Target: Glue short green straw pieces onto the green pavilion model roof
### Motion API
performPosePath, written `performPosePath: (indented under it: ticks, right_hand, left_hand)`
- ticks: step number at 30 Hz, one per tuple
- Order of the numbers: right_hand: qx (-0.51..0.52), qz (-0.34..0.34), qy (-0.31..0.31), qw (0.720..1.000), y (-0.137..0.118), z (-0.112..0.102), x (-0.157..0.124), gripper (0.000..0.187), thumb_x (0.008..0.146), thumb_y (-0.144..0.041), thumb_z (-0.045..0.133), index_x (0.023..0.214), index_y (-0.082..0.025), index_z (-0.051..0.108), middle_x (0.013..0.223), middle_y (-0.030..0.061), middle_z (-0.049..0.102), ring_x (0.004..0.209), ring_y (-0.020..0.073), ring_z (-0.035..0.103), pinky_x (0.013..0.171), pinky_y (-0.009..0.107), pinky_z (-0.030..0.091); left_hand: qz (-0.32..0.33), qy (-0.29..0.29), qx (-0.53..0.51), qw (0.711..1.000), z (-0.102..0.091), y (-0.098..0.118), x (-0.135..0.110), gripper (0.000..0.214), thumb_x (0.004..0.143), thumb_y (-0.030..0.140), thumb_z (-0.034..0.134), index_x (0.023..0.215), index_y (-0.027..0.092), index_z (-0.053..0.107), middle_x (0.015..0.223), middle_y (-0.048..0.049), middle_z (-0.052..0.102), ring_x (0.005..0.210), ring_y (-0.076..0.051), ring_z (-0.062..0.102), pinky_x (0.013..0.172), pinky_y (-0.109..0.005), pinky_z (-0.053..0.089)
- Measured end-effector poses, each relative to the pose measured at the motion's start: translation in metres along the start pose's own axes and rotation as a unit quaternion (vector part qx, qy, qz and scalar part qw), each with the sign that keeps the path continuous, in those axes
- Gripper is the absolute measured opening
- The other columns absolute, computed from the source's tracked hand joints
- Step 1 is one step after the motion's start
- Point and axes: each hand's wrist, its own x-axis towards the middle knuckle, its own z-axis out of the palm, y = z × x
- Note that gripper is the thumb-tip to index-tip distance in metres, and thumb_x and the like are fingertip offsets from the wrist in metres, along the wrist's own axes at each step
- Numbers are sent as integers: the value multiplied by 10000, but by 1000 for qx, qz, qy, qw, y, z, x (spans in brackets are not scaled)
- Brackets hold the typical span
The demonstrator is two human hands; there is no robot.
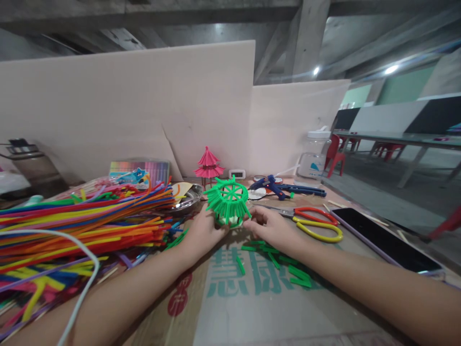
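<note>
A green pipe-cleaner roof model [227, 199], round with spokes and a fringe, sits above the cardboard sheet [252, 307] on the table. My left hand [203, 230] grips its left underside with curled fingers. My right hand [268, 226] pinches its right edge. Several short green pipe-cleaner pieces [277, 262] lie on the cardboard just under my right wrist. A finished pink pipe-cleaner pavilion [208, 166] stands behind the green model.
A big heap of coloured pipe cleaners [82, 221] fills the left. Scissors with red and yellow handles [317, 223], a blue glue gun [273, 186], a phone [387, 240], a clear jar [313, 161] and a marker box [140, 171] lie around. Cardboard panels wall the back.
</note>
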Motion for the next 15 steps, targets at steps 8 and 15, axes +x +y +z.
performPosePath:
  ticks: [8, 15]
  right_hand:
    - [99, 38, -5, 994, 0, 2, 3, 317, 753, -339, 723, 999, -193, 586, 596, -79, 553, 502, 121, 545, 497, 238, 419]
    - [131, 29, -22, 991, -8, 5, -2, 327, 799, -457, 684, 949, -198, 553, 576, -88, 526, 488, 104, 508, 505, 237, 401]
  left_hand:
    - [3, 8, -13, 1000, 0, 1, -1, 407, 849, 233, 647, 1255, 241, 616, 1354, -88, 587, 1332, -302, 514, 1150, -477, 422]
    - [5, 8, -14, 1000, 1, 1, -1, 442, 838, 235, 666, 1277, 235, 607, 1383, -113, 552, 1327, -316, 515, 1148, -488, 421]
